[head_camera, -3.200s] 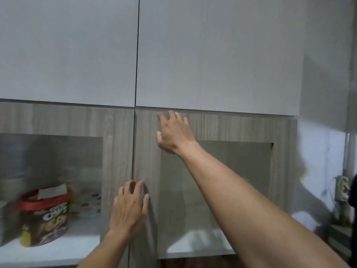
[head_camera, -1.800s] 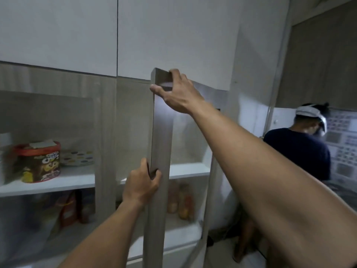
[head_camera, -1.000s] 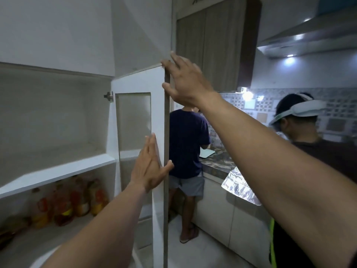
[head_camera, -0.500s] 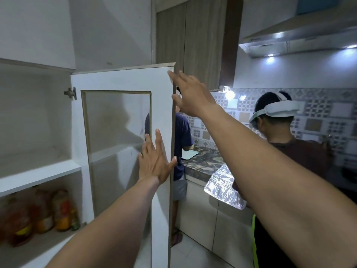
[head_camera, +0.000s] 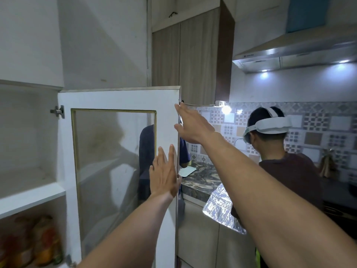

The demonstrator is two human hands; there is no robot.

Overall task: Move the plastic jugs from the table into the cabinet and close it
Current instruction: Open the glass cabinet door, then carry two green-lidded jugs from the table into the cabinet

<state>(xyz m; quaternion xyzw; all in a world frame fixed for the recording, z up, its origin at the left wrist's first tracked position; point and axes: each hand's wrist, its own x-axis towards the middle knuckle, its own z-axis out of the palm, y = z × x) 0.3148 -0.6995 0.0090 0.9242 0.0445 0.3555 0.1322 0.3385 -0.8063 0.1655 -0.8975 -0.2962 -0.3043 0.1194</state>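
Cabinet door [head_camera: 119,101] stands swung wide open toward us, its white inner face and glass panel in front of our arms. Our left hand [head_camera: 164,175] is spread flat, fingers straight and together, pressed against the door's white frame near its free edge, grasping nothing. Our right hand [head_camera: 193,124] reaches higher, palm open and fingers extended, its fingertips at the door's upper free edge; whether they actually touch the edge we cannot tell, and it holds nothing either. Both our forearms stretch up and forward from the lower part of the view, the right one crossing above the left.

Inside the open cabinet [head_camera: 29,132] the upper shelf [head_camera: 31,198] is bare, and blurred bottles [head_camera: 38,242] with orange and red labels stand on the level below. We see no plastic jugs anywhere in view.

To the right, a person [head_camera: 289,171] in a dark shirt with a white headset stands at a marbled tabletop [head_camera: 201,180], with a lit range hood [head_camera: 299,53] above.
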